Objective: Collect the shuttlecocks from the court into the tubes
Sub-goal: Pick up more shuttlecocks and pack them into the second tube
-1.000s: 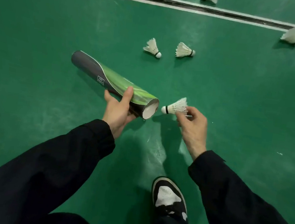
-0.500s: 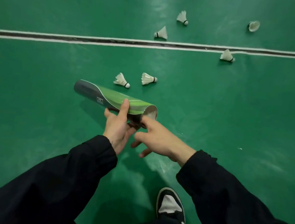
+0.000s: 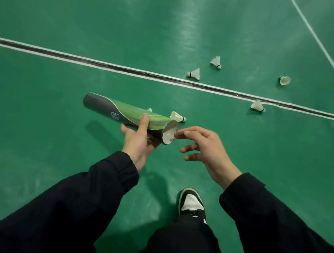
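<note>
- The left hand (image 3: 138, 143) grips the tube (image 3: 129, 113), held level above the floor (image 3: 70, 16), thumb across its green side.
- The right hand (image 3: 205, 149) hangs loose-fingered and empty at the tube's open mouth.
- Shuttlecocks lie on the floor: one (image 3: 178, 117) just behind the tube, others (image 3: 195, 74) near the line (image 3: 106, 66).

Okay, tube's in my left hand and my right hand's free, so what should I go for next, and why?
Probably reach the right hand forward to the nearest shuttlecock, which lies on the floor just beyond the open end of the tube. That hand is empty with its fingers relaxed, the left hand already grips the tube, and the other loose shuttlecocks lie farther off, near the white line.
</note>
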